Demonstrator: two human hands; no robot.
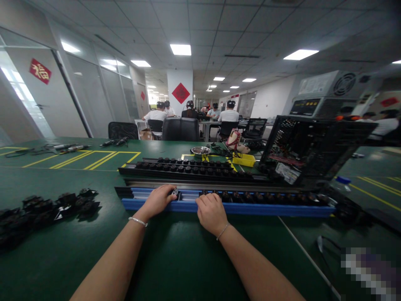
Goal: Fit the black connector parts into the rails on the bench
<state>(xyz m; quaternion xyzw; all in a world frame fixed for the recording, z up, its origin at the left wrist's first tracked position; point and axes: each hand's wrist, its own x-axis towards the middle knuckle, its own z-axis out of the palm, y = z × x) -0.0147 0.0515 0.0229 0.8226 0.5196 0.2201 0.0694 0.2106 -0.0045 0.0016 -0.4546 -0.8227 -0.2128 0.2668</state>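
A long blue rail lies across the table in front of me, with a row of black socket-like modules set along its right part. My left hand pinches one small black socket-like module over the bare left stretch of the rail. At the left end of the seated row, my right hand rests with curled fingers on the rail and the nearest module; its fingertips are partly hidden. Between my hands the bare blue channel shows. A pile of loose black modules lies at the left.
Behind the blue rail lie black rails with more modules. Farther back are a metal bowl and a yellow tray. An open computer case stands at right; tools lie at far left. Several people sit beyond.
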